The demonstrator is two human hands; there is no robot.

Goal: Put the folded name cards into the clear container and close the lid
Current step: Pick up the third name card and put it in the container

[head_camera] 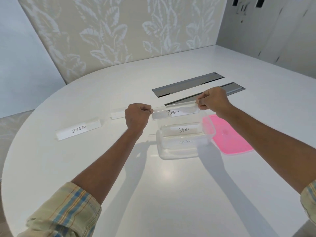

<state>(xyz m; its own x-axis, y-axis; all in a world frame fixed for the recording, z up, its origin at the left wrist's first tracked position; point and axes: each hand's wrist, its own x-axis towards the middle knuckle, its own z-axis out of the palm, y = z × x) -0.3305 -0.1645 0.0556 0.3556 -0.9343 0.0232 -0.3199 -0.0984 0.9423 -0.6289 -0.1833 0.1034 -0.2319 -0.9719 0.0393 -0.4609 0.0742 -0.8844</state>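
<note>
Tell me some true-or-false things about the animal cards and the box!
1. Both hands hold the Penguin card. True: left hand and right hand pinch its ends.
2. The Zebra card is in the clear container. False: it lies on the table.
3. The Bear card is in the container. True.
4. The pink lid is on the container. False: it lies beside it.

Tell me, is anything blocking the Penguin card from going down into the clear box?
Nothing visible blocks it. The left hand and right hand hold the Penguin card by its ends above the open clear container. The pink lid lies off to the right. The Bear card already inside sits nearer, leaving space behind.
</note>
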